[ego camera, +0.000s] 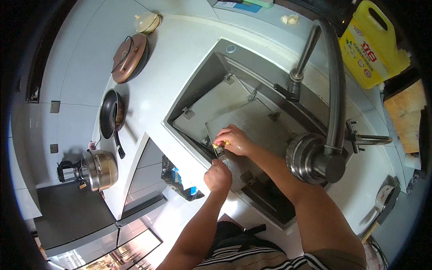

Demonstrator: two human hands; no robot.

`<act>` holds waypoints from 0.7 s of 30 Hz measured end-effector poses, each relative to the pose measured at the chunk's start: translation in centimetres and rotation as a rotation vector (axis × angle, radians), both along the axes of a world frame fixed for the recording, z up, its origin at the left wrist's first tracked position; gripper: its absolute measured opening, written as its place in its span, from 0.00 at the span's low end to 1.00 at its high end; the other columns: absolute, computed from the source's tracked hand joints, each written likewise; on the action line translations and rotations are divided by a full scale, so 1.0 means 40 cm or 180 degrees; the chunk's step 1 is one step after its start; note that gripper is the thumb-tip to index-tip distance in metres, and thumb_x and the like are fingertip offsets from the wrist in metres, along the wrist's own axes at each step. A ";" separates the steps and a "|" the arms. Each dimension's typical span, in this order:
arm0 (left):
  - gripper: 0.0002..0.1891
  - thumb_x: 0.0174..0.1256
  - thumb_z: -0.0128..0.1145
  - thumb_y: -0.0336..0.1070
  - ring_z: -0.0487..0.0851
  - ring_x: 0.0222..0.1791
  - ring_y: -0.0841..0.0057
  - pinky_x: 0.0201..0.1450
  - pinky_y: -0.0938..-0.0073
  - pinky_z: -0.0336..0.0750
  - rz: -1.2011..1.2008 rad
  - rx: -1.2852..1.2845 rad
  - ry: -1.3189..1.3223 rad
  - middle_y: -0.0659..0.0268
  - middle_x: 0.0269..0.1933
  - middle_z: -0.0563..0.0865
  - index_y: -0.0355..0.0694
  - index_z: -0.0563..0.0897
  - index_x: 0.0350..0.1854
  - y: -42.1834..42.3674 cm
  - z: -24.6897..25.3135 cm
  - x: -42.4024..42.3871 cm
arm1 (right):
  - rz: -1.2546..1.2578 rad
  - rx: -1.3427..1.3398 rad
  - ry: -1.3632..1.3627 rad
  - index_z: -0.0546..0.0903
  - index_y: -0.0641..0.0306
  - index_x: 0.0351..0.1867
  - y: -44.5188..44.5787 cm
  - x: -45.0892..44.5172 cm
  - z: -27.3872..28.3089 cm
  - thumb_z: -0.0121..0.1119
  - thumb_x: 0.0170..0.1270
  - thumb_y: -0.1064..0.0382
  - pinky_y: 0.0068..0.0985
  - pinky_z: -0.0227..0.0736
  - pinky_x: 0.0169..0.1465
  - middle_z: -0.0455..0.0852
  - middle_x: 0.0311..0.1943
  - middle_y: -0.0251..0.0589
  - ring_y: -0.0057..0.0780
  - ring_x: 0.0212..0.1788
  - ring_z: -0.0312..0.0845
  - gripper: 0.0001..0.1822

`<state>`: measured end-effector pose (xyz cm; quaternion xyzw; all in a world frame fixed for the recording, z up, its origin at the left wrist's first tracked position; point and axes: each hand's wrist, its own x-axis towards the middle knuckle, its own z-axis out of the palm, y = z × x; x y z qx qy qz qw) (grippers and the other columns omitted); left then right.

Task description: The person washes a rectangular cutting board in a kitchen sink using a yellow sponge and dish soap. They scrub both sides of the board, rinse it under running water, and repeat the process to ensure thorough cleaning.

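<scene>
A flat translucent panel (249,118) with small clip-like fittings lies tilted inside the grey sink (194,79). My right hand (239,141) pinches a small yellow sponge or cloth (226,142) against a fitting (220,152) on the panel's near-left edge. Close below it, my left hand (218,176) is closed around that same edge; its fingertips are hidden. White suds show on the panel between the two hands. Underneath and farther back rests a second panel (212,101) with similar clips, partly covered by the first.
A tall faucet (335,84) with a wide metal head (314,158) arches over the sink's right side, near my right forearm. Beyond it stands a yellow detergent jug (368,50). Along the left counter are a frying pan (109,114), a lidded electric pan (130,59) and a steel pot (103,170).
</scene>
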<state>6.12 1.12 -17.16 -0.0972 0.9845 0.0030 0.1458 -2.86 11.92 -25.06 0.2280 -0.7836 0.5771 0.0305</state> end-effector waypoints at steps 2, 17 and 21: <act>0.13 0.67 0.41 0.41 0.84 0.27 0.53 0.32 0.57 0.77 -0.0041 -0.0025 -0.0052 0.50 0.25 0.83 0.36 0.74 0.32 -0.016 -0.009 0.004 | 0.0040 -0.0091 -0.0261 0.83 0.53 0.29 0.008 -0.013 0.001 0.62 0.52 0.67 0.32 0.69 0.48 0.83 0.34 0.33 0.38 0.43 0.74 0.03; 0.13 0.67 0.43 0.40 0.83 0.26 0.52 0.30 0.56 0.76 -0.0058 0.0071 -0.0064 0.50 0.25 0.84 0.36 0.74 0.31 0.005 0.008 -0.002 | -0.2799 0.0487 -0.2511 0.81 0.55 0.32 0.079 -0.110 -0.115 0.66 0.49 0.62 0.34 0.73 0.46 0.83 0.33 0.42 0.37 0.44 0.78 0.08; 0.13 0.67 0.43 0.41 0.83 0.25 0.54 0.30 0.57 0.77 -0.0175 0.0042 0.0124 0.52 0.22 0.83 0.36 0.73 0.31 -0.002 -0.007 0.008 | -0.1717 0.0423 -0.0542 0.80 0.54 0.29 -0.074 -0.083 -0.051 0.66 0.49 0.59 0.37 0.71 0.44 0.81 0.32 0.40 0.42 0.39 0.76 0.08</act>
